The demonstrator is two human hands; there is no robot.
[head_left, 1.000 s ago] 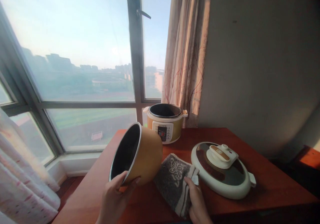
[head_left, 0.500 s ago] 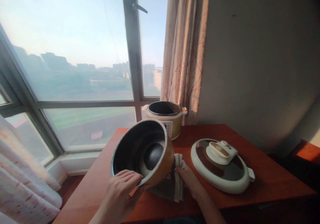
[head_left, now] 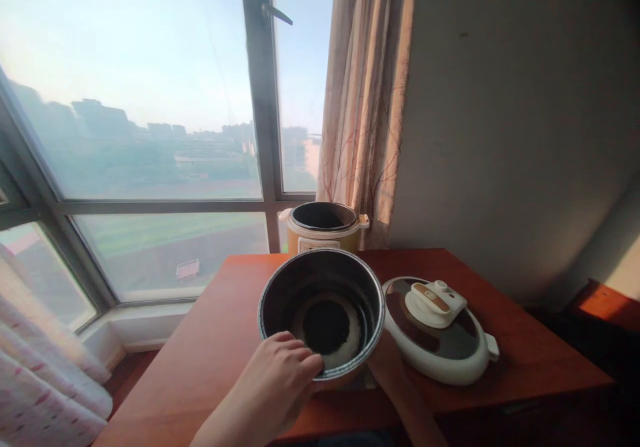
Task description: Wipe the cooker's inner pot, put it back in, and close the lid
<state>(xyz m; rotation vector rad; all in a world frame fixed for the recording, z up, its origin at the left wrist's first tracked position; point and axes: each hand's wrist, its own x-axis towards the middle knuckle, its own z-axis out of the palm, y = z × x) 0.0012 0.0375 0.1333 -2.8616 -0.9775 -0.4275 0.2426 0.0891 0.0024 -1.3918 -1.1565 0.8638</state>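
A round inner pot (head_left: 330, 327), dark inside with a pale ring round its base, is tilted with its mouth towards me above the front of the table. My left hand (head_left: 285, 374) grips its near rim, fingers hooked over the edge into the pot. At the pot's right lower side is my right hand (head_left: 385, 364), mostly hidden behind the pot, so its fingers and the cloth seen there earlier do not show clearly. Behind the pot stands the cooker body (head_left: 325, 224), without a lid. On the right lies its white-rimmed lid (head_left: 437, 330), handle up.
The brown wooden table (head_left: 210, 340) carries these things; its right edge drops into shadow. A window (head_left: 165, 167) and a curtain (head_left: 365, 100) rise behind it. Another curtain (head_left: 45, 354) hangs at the lower left, and a grey wall (head_left: 500, 134) stands to the right.
The inner pot has swung right and turned to face me more squarely. My left hand moved right with its rim. My right hand and the cloth have become largely hidden behind the pot.
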